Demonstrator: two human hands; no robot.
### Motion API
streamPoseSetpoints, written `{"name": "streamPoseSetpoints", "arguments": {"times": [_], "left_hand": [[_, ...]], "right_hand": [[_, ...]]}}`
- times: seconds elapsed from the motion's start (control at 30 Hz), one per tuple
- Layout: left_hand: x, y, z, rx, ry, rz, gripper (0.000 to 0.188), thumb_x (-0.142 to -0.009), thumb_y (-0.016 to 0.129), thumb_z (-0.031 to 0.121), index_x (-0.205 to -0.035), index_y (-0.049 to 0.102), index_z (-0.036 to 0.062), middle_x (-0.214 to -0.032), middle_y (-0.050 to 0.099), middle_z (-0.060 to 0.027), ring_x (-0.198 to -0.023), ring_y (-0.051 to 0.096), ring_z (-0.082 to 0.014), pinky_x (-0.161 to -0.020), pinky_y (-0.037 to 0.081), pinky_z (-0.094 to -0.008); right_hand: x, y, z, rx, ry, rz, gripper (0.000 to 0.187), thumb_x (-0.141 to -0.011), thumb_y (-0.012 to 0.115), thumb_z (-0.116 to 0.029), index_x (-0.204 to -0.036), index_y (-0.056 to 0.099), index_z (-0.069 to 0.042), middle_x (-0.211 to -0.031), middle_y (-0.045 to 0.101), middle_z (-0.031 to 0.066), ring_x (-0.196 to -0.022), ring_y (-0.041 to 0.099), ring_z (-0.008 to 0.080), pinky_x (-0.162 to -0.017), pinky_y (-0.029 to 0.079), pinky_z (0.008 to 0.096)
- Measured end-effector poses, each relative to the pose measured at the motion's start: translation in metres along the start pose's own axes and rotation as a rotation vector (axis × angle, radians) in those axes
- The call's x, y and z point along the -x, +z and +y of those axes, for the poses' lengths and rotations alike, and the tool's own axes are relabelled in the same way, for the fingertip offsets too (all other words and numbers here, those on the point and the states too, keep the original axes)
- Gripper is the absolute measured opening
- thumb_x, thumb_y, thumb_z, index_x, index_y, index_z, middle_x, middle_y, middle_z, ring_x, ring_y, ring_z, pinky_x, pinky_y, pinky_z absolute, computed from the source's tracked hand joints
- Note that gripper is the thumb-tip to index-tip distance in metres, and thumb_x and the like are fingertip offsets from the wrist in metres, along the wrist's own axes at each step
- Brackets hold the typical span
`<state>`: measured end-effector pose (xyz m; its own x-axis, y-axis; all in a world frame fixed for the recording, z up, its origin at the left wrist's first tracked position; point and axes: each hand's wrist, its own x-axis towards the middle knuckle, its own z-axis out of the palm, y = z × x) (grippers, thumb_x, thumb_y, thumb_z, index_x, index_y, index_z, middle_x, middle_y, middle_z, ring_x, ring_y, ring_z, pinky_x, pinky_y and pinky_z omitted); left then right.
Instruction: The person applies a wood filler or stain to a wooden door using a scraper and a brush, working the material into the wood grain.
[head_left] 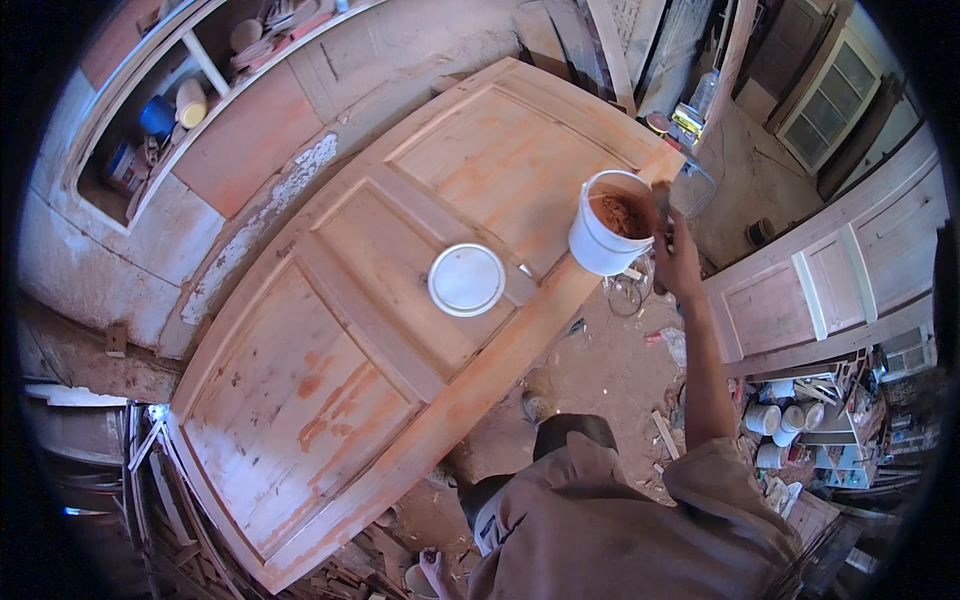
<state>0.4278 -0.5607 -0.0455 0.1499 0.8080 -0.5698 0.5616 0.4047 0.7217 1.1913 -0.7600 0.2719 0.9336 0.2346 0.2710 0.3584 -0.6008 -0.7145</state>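
One white plastic bucket [596,248], lidless, sits at the long near edge of a panelled wooden door [385,300], just beside the right hand [678,255]; whether it rests fully on the wood cannot be told. Its mouth shows a lumpy reddish-brown paste [622,214], which also coats the inner wall. The right hand's fingers are curled around a dark, narrow tool [661,205] held upright against the bucket's right side, its exact kind unclear. What seems to be the left hand [432,568] hangs low near the bottom edge, away from the door, too small to tell whether its fingers are spread or together. A round white lid [466,280] lies flat on the door's middle part, apart from the bucket. Reddish-brown streaks [340,405] mark the panel nearest the lower left. In the wall shelf [205,65] are a blue container [157,117] and a cream tub [190,103], side by side. Several white buckets [763,419] stand among clutter at the right, and a clear plastic bottle [705,90] stands beyond the door's far corner.
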Motion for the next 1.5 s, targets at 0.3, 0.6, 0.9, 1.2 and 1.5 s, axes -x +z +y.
{"name": "streamPoseSetpoints", "arguments": {"times": [0.3,0.6,0.9,1.2,1.5], "left_hand": [[0.085,0.11,0.083,-0.088,-0.045,-0.018,0.01,-0.073,0.059,0.004,-0.082,0.057,0.0005,-0.072,0.055,-0.0027,-0.066,0.049,-0.0105,-0.06,0.041,-0.0247],[0.041,0.131,0.034,-0.143,-0.068,0.063,0.013,-0.073,0.062,0.01,-0.076,0.055,0.0006,-0.067,0.054,-0.0026,-0.062,0.046,-0.0106,-0.057,0.041,-0.027],[0.023,0.167,0.066,0.12,-0.149,0.042,0.016,-0.077,0.066,0.01,-0.088,0.058,0.0011,-0.065,0.058,-0.0068,-0.053,0.054,-0.0148,-0.048,0.046,-0.0289],[0.133,0.258,0.111,0.072,-0.299,0.099,0.022,-0.078,0.062,0.01,-0.098,0.055,0.0046,-0.078,0.059,-0.0083,-0.061,0.054,-0.0154,-0.053,0.045,-0.0282],[0.178,0.394,0.125,-0.113,-0.452,-0.036,0.032,-0.081,0.057,0.025,-0.101,0.059,0.0005,-0.089,0.065,-0.0142,-0.075,0.063,-0.0207,-0.066,0.051,-0.0341]], "right_hand": [[-0.025,-0.017,0.024,0.793,0.061,-0.368,0.049,-0.087,0.051,-0.015,-0.136,0.043,-0.018,-0.113,0.054,0.0247,-0.087,0.064,0.0377,-0.068,0.053,0.0507],[-0.036,-0.038,0.016,0.666,-0.027,-0.445,0.047,-0.082,0.056,-0.015,-0.128,0.05,-0.021,-0.103,0.062,0.0186,-0.086,0.064,0.0359,-0.071,0.052,0.0493],[-0.105,-0.009,0.038,0.639,-0.145,-0.426,0.036,-0.077,0.059,-0.017,-0.113,0.062,-0.017,-0.098,0.066,0.016,-0.089,0.064,0.0349,-0.076,0.052,0.0468],[-0.176,0.03,0.069,0.615,-0.388,-0.643,0.031,-0.07,0.063,-0.011,-0.1,0.068,-0.009,-0.118,0.058,0.0159,-0.099,0.06,0.0346,-0.083,0.051,0.0438],[-0.213,0.034,0.072,0.68,-0.449,-0.793,0.02,-0.073,0.06,-0.018,-0.088,0.066,-0.006,-0.098,0.064,0.017,-0.086,0.064,0.0331,-0.078,0.052,0.0439]]}}
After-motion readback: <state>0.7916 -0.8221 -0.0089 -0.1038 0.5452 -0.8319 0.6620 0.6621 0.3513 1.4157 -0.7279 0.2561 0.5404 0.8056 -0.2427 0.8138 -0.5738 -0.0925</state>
